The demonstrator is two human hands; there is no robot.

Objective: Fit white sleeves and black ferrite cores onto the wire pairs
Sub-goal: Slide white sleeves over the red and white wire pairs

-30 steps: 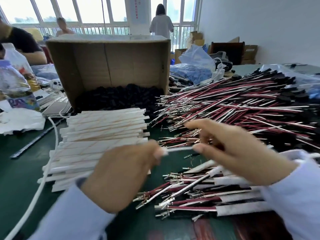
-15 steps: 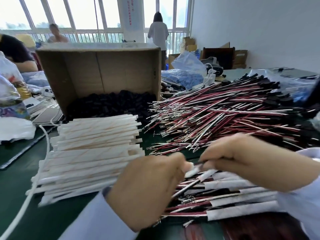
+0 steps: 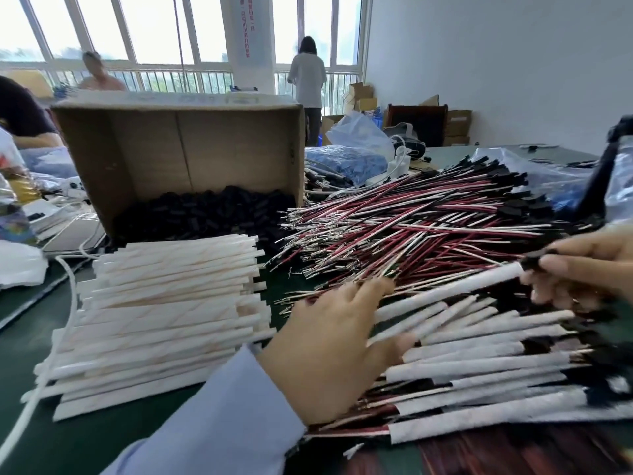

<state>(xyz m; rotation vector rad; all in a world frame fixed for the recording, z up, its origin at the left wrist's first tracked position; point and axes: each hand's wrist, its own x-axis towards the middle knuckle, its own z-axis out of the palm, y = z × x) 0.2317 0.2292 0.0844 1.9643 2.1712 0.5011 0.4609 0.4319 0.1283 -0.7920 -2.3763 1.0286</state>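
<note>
1. Since the view half a second earlier, the hands have parted. The right hand (image 3: 582, 272) has drawn off to the right with one sleeved wire pair (image 3: 445, 291). The left hand (image 3: 335, 351) has let go and come down onto the finished pile (image 3: 496, 365).
2. Right grip: thumb and fingertips pinch the black end piece (image 3: 534, 260) at the sleeve's right end. Whether that piece is a ferrite core or a connector housing cannot be told.
3. Left grip: the fingers are spread and hold nothing, resting on the sleeved pairs. The left end of the held pair reaches these fingers.
4. Supplies: the white sleeves (image 3: 164, 303) lie stacked on the green tabletop (image 3: 102, 440) to the left. The black ferrite cores (image 3: 205, 214) fill the tipped cardboard box (image 3: 178, 149) behind them. The bare red-and-white wire pairs (image 3: 411, 234) are heaped between the box and the right hand.
5. Step in hand, as judged: laying the sleeved pair with the finished ones. It is best lowered parallel to its neighbours, still pinched at the black end. The sleeve should sit snug against that end, with the metal terminals left showing.
6. The spread left hand can steady the pile so that nothing rolls off. The sleeve stack lies just beside it for the next pick, one sleeve at a time.
</note>
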